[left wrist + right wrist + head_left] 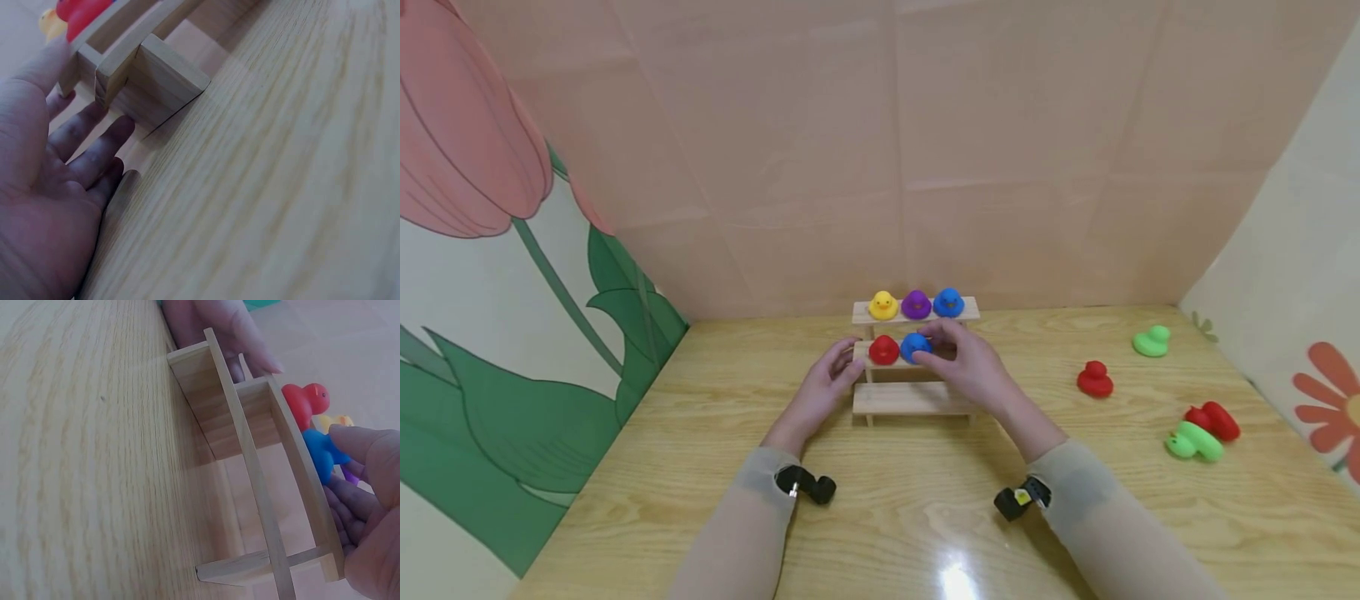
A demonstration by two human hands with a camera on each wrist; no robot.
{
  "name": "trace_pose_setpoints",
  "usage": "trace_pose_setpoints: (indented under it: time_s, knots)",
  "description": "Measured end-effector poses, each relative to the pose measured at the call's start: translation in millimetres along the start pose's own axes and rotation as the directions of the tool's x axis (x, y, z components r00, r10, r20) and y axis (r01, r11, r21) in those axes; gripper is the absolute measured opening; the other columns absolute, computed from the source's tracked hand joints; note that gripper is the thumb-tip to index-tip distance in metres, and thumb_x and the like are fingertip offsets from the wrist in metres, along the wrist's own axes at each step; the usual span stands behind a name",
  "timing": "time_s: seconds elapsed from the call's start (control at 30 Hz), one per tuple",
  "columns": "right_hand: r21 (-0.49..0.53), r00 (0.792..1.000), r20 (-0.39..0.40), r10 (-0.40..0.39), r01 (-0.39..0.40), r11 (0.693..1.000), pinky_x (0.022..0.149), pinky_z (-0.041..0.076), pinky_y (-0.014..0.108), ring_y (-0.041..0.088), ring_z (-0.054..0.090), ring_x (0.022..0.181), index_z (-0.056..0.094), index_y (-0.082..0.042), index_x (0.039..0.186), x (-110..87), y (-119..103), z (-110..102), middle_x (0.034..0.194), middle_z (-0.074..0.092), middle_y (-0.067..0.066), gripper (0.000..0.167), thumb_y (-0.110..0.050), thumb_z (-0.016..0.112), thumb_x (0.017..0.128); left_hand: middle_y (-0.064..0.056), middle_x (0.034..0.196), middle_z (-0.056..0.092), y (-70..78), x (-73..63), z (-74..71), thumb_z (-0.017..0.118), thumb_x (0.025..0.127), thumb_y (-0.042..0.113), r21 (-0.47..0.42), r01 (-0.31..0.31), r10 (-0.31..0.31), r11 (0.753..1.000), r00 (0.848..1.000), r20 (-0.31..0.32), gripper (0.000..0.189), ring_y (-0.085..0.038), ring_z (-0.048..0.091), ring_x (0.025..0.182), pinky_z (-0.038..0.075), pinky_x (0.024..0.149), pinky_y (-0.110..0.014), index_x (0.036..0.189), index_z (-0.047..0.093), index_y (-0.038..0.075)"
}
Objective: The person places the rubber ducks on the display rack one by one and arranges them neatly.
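Observation:
A three-tier wooden rack [913, 399] stands on the table. On its middle tier, a blue rubber duck [914, 347] is pinched between the thumb and fingers of my right hand [967, 364]. Just left of it sits a red rubber duck [883, 351]. My left hand [827, 386] is at the rack's left end, fingers loosely extended along the side and thumb by the middle tier's edge. Yellow [883, 306], purple [916, 305] and blue [949, 303] ducks line the top tier. In the right wrist view, the pinched blue duck [320, 453] is right at the shelf surface.
To the right on the table [895, 517] lie a green duck [1152, 341], a red duck [1095, 380], and another red [1217, 421] and green duck [1195, 442] tipped over side by side. A pink-beige backdrop [925, 167] rises behind the rack; flower-printed panels flank it.

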State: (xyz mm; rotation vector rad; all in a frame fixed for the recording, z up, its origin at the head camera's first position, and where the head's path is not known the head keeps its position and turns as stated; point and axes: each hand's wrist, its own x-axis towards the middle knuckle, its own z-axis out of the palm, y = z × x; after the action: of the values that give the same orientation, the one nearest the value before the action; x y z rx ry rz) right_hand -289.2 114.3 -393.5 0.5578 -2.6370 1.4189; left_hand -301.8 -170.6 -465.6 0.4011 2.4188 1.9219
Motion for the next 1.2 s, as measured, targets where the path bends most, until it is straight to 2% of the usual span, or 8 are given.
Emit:
trace_pose_setpoints:
  time_s: [0.9, 1.1, 1.2]
  knots:
    - [-0.015, 1.000, -0.010, 0.022, -0.022, 1.000, 0.110, 0.055, 0.052, 0.029, 0.068, 0.121, 0.068, -0.017, 0.137, 0.2, 0.5, 1.5, 0.131, 0.071, 0.006, 0.042, -0.037, 0.082, 0.103, -0.012, 0.159, 0.060, 1.4, 0.4, -0.2, 0.066, 0.111, 0.051, 0.005, -0.007, 0.007, 1.000, 1.000, -0.003, 0.065, -0.030, 0.057, 0.146, 0.043, 0.124, -0.051, 0.166, 0.047, 0.023]
    - [-0.001, 1.000, -0.008, 0.002, -0.002, 1.000, 0.111, 0.055, 0.052, 0.031, 0.068, 0.124, 0.066, -0.012, 0.141, -0.8, 0.4, -1.0, 0.132, 0.072, 0.009, 0.050, -0.032, 0.087, 0.100, -0.015, 0.160, 0.059, 0.7, -0.2, 0.4, 0.065, 0.113, 0.046, 0.016, -0.023, 0.023, 1.000, 1.000, -0.005, 0.063, -0.033, 0.057, 0.147, 0.042, 0.125, -0.054, 0.167, 0.047, 0.020]
    - [0.009, 1.000, -0.001, -0.010, 0.010, 1.000, 0.112, 0.055, 0.053, 0.033, 0.068, 0.127, 0.065, -0.010, 0.143, -2.9, 0.7, -3.9, 0.135, 0.072, 0.012, 0.053, -0.030, 0.087, 0.100, -0.014, 0.162, 0.057, -0.1, -0.5, 0.1, 0.065, 0.112, 0.049, 0.033, -0.012, 0.013, 0.999, 1.000, -0.009, 0.065, -0.032, 0.055, 0.148, 0.041, 0.125, -0.054, 0.168, 0.046, 0.021]
